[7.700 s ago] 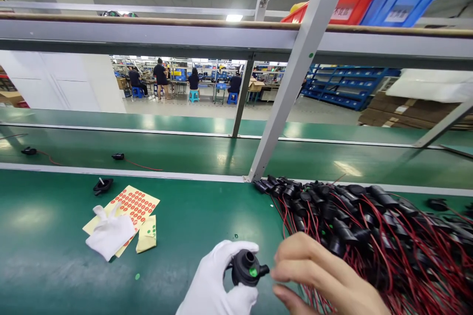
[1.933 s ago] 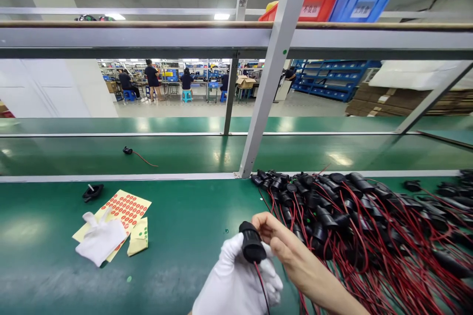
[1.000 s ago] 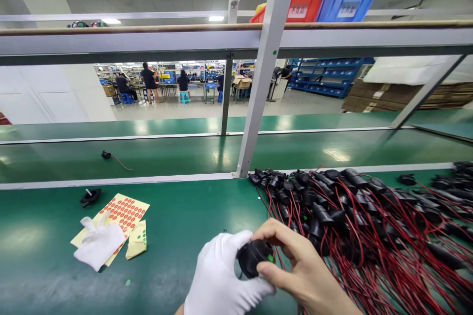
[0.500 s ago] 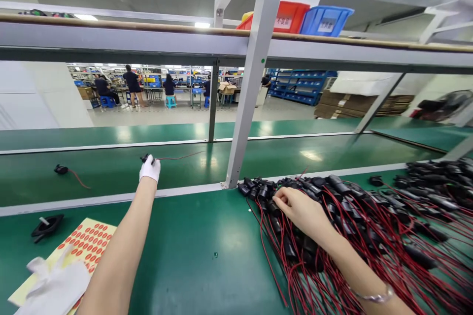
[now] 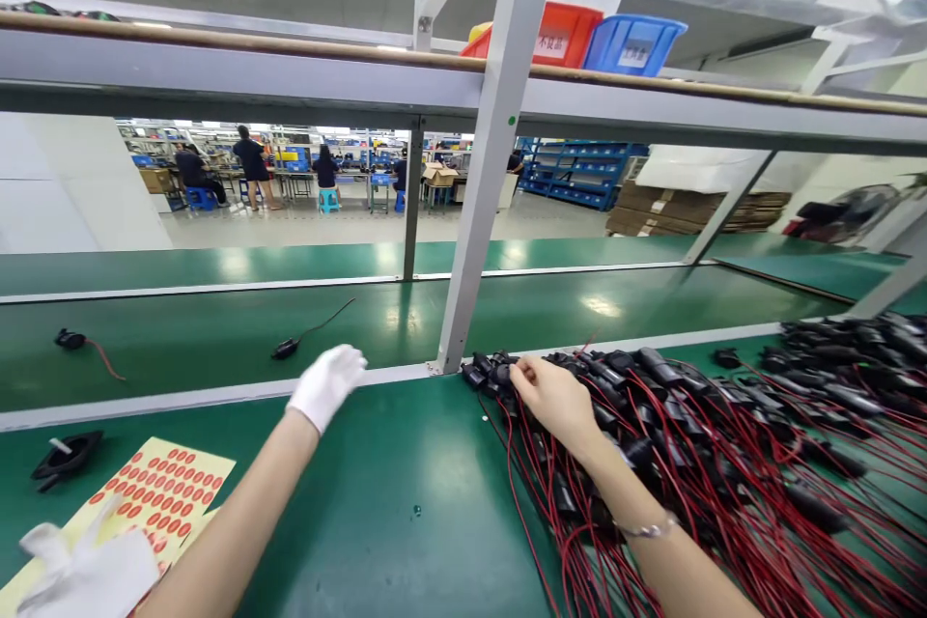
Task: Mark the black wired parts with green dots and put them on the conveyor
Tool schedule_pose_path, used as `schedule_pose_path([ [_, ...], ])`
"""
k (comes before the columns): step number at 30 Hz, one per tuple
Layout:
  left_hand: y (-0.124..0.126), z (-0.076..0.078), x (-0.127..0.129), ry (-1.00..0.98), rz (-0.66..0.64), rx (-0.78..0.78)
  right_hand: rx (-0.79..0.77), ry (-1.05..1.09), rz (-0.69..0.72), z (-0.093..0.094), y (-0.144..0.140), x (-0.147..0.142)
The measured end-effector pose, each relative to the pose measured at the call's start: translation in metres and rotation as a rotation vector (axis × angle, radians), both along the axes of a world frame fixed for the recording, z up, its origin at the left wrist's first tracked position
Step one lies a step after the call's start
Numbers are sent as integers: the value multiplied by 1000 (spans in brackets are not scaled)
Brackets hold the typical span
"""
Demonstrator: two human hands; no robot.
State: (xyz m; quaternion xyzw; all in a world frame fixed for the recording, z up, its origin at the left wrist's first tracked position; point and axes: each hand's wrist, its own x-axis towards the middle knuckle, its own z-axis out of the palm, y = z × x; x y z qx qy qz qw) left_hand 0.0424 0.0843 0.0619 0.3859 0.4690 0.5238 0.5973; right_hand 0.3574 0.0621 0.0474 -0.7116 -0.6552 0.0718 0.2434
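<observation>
My left hand (image 5: 329, 388), in a white glove, hovers above the near bench edge with its fingers stretched out and nothing in them. Just beyond it, a small black part with a wire (image 5: 286, 349) lies on the green belt. My bare right hand (image 5: 554, 396) is at the left end of a pile of black cylindrical parts with red wires (image 5: 659, 367). Its thumb and fingers are pinched together on one of these parts, mostly hidden by the fingers.
Another black wired part (image 5: 70, 339) lies farther left on the belt. A sheet of red oval stickers (image 5: 163, 483), a loose white glove (image 5: 94, 570) and a black fixture (image 5: 67, 457) lie at near left. A grey post (image 5: 482, 183) rises between my hands; bins (image 5: 635, 43) stand overhead.
My left hand has let go of the black wired part on the belt and drawn back to the right. Both belt parts have shifted left. My right hand has moved slightly left along the pile.
</observation>
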Motion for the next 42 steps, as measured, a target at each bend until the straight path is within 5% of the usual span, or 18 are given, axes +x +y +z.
schedule_pose_path([
  [5,-99,-16,75,-251,-363,-200,65,350,295,27,-74,-29],
  [9,-151,-22,91,-530,-480,-43,-22,839,482,15,-136,-57],
  [13,-175,-14,73,-269,-389,160,-233,1300,502,-13,-171,-71],
  [16,-183,-5,65,30,-333,245,-413,1444,467,-28,-182,-80],
  [18,-188,1,65,191,-315,301,-456,1371,485,-30,-185,-84],
  [20,-191,7,66,292,-321,304,-320,1147,560,-26,-184,-82],
  [25,-195,10,64,316,-329,281,524,428,656,-2,-176,-52],
  [27,-194,8,63,265,-347,274,651,275,718,9,-177,-43],
  [33,-194,7,65,256,-441,181,610,120,918,27,-180,-46],
  [42,-195,7,67,377,-455,211,536,135,930,38,-180,-58],
])
